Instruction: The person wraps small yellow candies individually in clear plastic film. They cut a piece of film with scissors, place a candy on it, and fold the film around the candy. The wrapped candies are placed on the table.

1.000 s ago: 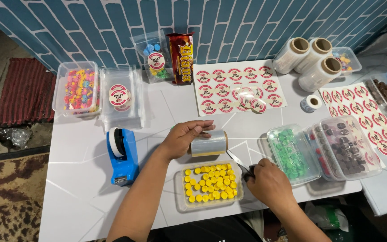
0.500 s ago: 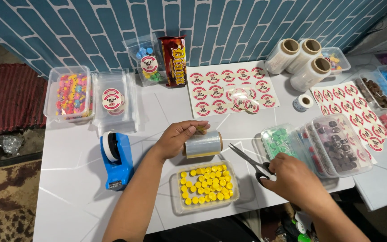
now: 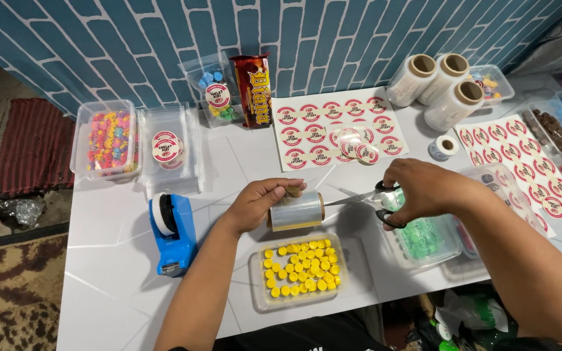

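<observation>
Scissors (image 3: 372,198) sit in your right hand (image 3: 424,190), fingers curled through the black handles, blades nearly closed and pointing left at the roll of clear film (image 3: 296,211). Your left hand (image 3: 259,203) grips that roll from its left end, fingers wrapped over the top, holding it on its side just above the white table (image 3: 118,273). Directly below the roll lies a clear tray of yellow candies (image 3: 300,270). A blue tape dispenser (image 3: 172,234) stands to the left of your left forearm, and a tray of green candies (image 3: 430,237) rests under your right hand. Behind the roll lies a sheet of round stickers (image 3: 336,127).
</observation>
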